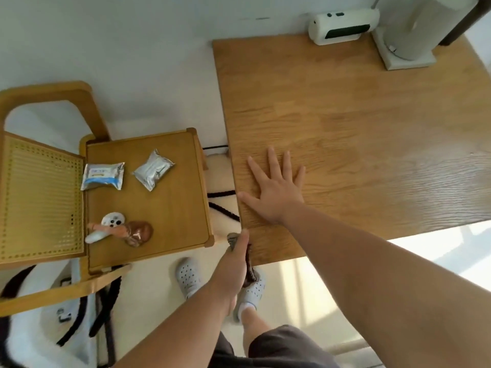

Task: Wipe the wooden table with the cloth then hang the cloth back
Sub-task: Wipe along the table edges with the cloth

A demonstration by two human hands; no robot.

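From the head view, the right hand [276,189] is lying flat and released, fingers spread, on the wooden table [358,134] near its left edge. The left hand [235,257] is gripping the dark cloth [249,269] at the table's near left corner, the cloth hanging below the edge. It looks like either fetching or rehanging the cloth; keeping the right palm braced should steady the reach. Two foil packets [103,176] are lying on the chair [148,197] beside the table; their print is too blurred for reading
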